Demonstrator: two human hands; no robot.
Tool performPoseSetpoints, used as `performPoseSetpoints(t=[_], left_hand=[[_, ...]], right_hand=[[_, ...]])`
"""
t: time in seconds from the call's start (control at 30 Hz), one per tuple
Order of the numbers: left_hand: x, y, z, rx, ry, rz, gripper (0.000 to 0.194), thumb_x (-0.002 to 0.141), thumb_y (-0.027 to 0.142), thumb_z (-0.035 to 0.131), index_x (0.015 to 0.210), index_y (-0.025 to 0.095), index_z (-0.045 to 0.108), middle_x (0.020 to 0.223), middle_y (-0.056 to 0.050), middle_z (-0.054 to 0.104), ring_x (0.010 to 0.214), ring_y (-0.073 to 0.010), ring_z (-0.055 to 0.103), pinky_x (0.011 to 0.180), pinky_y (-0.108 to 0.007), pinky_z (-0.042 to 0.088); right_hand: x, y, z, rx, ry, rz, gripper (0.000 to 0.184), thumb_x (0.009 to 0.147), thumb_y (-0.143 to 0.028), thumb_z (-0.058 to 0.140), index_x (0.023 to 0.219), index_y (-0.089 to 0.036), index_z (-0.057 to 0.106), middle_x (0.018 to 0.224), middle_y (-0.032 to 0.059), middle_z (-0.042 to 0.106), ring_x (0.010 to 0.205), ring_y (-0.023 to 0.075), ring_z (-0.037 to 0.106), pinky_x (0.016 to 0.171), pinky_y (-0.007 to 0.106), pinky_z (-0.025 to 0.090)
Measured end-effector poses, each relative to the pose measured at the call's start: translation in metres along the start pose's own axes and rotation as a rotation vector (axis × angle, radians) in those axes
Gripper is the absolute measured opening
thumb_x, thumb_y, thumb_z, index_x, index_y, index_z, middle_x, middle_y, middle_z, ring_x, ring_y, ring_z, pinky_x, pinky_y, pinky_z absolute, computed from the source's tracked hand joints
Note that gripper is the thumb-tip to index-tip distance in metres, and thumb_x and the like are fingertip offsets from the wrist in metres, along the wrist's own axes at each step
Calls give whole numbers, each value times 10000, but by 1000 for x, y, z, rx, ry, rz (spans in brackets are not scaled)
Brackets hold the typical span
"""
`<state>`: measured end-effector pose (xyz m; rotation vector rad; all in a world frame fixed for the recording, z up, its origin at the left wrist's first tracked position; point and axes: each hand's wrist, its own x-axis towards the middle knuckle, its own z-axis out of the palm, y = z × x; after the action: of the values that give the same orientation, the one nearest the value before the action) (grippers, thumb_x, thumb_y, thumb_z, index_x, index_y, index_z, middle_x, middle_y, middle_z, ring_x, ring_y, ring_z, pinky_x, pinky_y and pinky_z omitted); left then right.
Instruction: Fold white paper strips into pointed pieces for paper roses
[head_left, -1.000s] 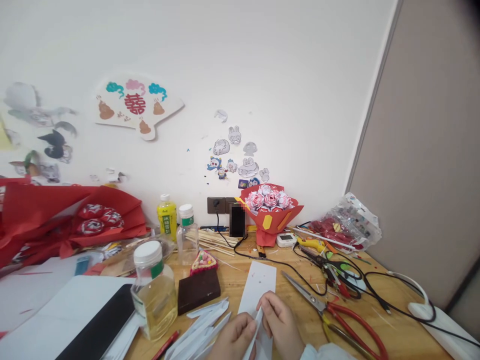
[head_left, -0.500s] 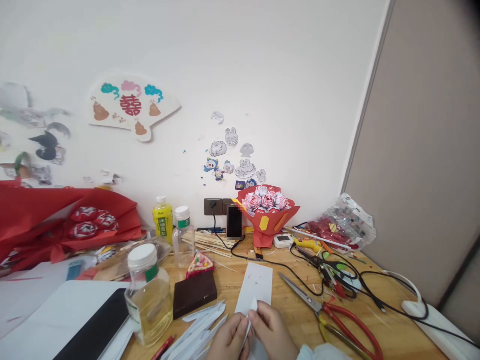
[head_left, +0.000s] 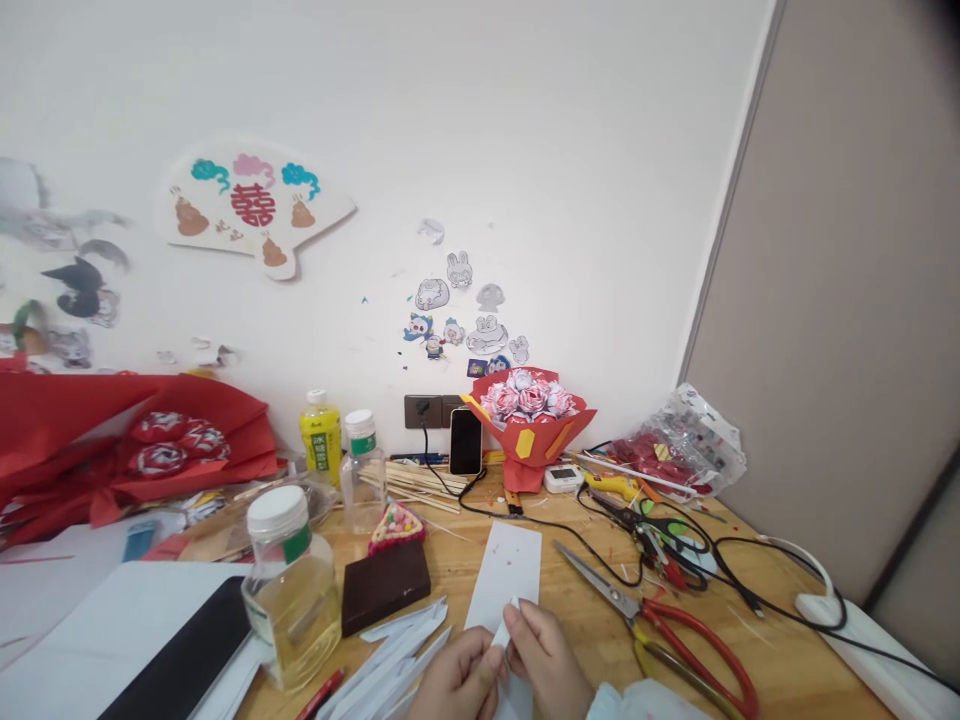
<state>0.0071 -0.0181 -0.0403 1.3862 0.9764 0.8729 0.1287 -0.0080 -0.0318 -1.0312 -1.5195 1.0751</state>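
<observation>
At the front middle of the table, my left hand [head_left: 456,678] and my right hand [head_left: 549,660] pinch a small piece of folded white paper [head_left: 501,634] between their fingertips. The two hands are close together, thumbs nearly meeting. Beneath and beyond them lies a white paper strip [head_left: 504,560] with tiny scraps on it. Left of my left hand is a pile of folded white paper strips [head_left: 397,655]. To the right of my right hand rest large scissors with red handles [head_left: 652,620], blades parted. The lower parts of both hands are cut off by the frame.
A jar of yellowish liquid [head_left: 292,600], a dark brown box [head_left: 385,588] and a red pen [head_left: 321,694] stand or lie on the left. Behind are a phone [head_left: 466,442] and a red-wrapped paper flower bouquet [head_left: 525,440]. Cables and a white power strip [head_left: 862,635] lie right.
My fingers have shifted slightly on the paper, and its end between them now looks shorter and thicker. The whole view has moved a little, with things appearing slightly farther left.
</observation>
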Motion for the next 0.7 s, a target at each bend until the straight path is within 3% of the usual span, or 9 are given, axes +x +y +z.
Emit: performPoseSetpoints(t=[0.27, 0.47, 0.7], left_hand=[[0, 4, 0, -79, -24, 9, 455, 618, 645, 420, 590, 193, 390, 366, 119, 289, 314, -35, 188, 357, -209, 110], [-3, 10, 2, -65, 4, -14, 470, 594, 662, 420, 609, 193, 400, 316, 139, 236, 283, -29, 162, 352, -218, 77], [-7, 16, 3, -66, -14, -16, 418, 630, 608, 451, 603, 192, 409, 297, 131, 296, 267, -34, 188, 340, -208, 95]], right_hand=[[-2, 0, 0, -114, 15, -51, 422, 766, -544, 306, 553, -186, 373, 516, -33, 387, 514, 101, 376, 479, 202, 305], [-2, -7, -3, -124, 49, -66, 418, 769, -533, 328, 535, -188, 352, 486, -50, 349, 494, 96, 368, 483, 204, 287], [0, -8, -2, -156, 75, -64, 441, 764, -550, 310, 515, -188, 338, 478, -52, 343, 482, 94, 362, 484, 211, 275]])
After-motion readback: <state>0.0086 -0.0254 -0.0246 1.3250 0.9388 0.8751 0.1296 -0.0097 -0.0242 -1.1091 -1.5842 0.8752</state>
